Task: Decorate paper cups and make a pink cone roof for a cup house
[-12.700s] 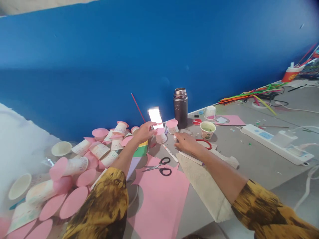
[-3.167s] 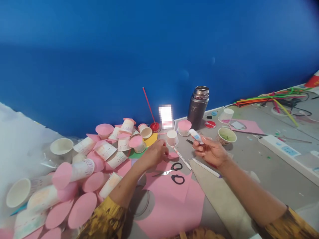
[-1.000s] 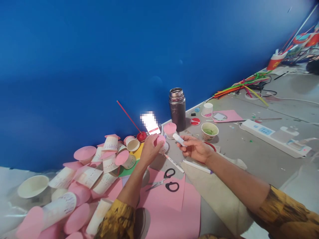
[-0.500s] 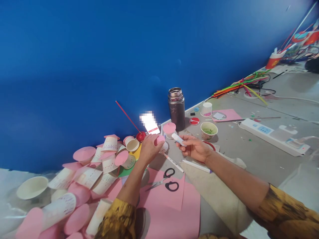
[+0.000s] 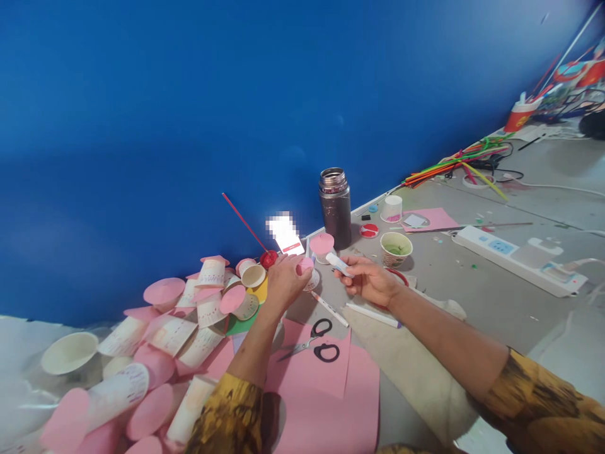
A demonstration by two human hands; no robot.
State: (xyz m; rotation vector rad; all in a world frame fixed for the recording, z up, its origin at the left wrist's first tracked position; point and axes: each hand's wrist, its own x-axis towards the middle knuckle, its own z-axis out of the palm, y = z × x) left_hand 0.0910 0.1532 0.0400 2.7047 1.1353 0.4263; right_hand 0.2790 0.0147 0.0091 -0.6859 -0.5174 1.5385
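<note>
My left hand curls around a small paper cup with marks on its white side and a pink piece at its top; the fingers partly hide it. Between the thumb and fingers of my right hand is a white tube like a glue stick, held close to the cup. A paper cup topped with a pink disc stands just behind. Below the hands lie a marker, a white pen and black-handled scissors on pink paper.
Paper cups with pink discs are heaped at the left. A dark metal flask and a phone stand by the blue wall. A patterned cup, a power strip and coloured sticks lie to the right.
The view has shifted very slightly. Both hands keep nearly the same place and grip.
</note>
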